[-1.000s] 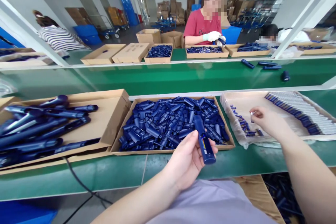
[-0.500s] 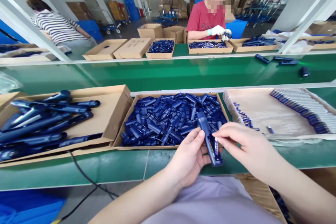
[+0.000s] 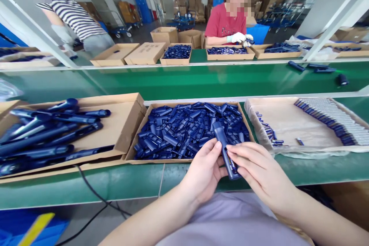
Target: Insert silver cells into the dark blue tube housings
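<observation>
My left hand [image 3: 206, 167] is wrapped around a dark blue plastic device housing [image 3: 221, 135], tilted with its lower end toward me. An open battery compartment runs along the housing's side. Inside its lower part shows a battery [image 3: 232, 164], partly covered by fingers. My right hand [image 3: 253, 163] is closed over the compartment, with fingertips pressed on the battery and the housing's edge. Behind both hands stands a cardboard tray [image 3: 133, 155] heaped with small blue plastic covers [image 3: 184, 130].
At right, a lined tray [image 3: 276, 117] holds rows of batteries [image 3: 331, 121] and several loose ones. At left, a box [image 3: 127, 123] contains long blue housings [image 3: 57, 130]. Beyond runs a green conveyor [image 3: 173, 80] with several blue housings. A gloved co-worker [image 3: 226, 23] works opposite.
The battery, earlier upright between my right fingertips, now lies lower in the compartment under them. Housings on the conveyor shifted right. The striped-shirt person has leaned over and turned.
</observation>
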The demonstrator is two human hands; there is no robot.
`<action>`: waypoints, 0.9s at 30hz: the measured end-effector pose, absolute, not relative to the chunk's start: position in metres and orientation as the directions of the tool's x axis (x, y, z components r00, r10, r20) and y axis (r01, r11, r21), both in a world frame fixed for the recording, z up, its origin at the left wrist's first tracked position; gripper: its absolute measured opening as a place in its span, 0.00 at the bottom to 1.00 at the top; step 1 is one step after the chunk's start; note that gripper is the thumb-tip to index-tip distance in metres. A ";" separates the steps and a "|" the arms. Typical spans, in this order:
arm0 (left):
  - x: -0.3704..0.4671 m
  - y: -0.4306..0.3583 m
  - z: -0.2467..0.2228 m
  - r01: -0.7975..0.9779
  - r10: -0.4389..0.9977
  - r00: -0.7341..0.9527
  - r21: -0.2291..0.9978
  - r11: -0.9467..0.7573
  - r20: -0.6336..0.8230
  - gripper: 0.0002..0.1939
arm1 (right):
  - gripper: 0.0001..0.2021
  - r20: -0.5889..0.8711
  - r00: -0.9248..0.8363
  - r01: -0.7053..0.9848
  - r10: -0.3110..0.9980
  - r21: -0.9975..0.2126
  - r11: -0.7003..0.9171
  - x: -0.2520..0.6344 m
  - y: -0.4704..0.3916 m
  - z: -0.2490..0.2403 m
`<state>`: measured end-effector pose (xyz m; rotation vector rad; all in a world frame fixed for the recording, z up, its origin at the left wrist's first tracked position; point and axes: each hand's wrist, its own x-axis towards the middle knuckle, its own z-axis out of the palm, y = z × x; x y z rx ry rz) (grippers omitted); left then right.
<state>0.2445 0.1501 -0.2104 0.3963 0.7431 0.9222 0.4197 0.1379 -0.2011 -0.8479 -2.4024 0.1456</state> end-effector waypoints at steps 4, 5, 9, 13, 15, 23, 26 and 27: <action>0.239 0.154 -0.207 -0.590 0.858 0.346 0.623 0.514 -0.380 0.17 | 0.16 0.507 -0.666 0.482 0.547 -0.268 0.834 0.423 0.137 -0.197; 0.237 0.156 -0.205 -0.596 0.862 0.329 0.624 0.506 -0.385 0.17 | 0.16 0.522 -0.645 0.485 0.558 -0.285 0.827 0.427 0.142 -0.196; 0.229 0.163 -0.198 -0.636 0.865 0.195 0.611 0.470 -0.462 0.16 | 0.11 0.496 -0.396 0.699 0.773 -0.382 0.604 0.445 0.181 -0.208; 0.229 0.163 -0.196 -0.647 0.793 0.228 0.521 0.557 -0.566 0.15 | 0.04 0.203 -0.397 0.841 0.895 -0.310 0.443 0.448 0.218 -0.237; 0.230 0.161 -0.197 -0.640 0.768 0.249 0.495 0.587 -0.590 0.15 | 0.02 0.174 -0.416 0.836 0.892 -0.313 0.451 0.444 0.225 -0.244; 0.234 0.156 -0.199 -0.603 0.736 0.314 0.473 0.643 -0.600 0.17 | 0.11 0.254 -0.282 0.625 0.925 -0.682 0.379 0.441 0.202 -0.216; 0.237 0.156 -0.201 -0.593 0.743 0.335 0.483 0.644 -0.580 0.18 | 0.11 0.255 -0.328 0.311 0.909 -0.880 0.359 0.429 0.182 -0.212; 0.239 0.156 -0.202 -0.590 0.745 0.343 0.486 0.645 -0.572 0.18 | 0.11 0.227 -0.322 0.277 0.919 -0.906 0.321 0.424 0.177 -0.214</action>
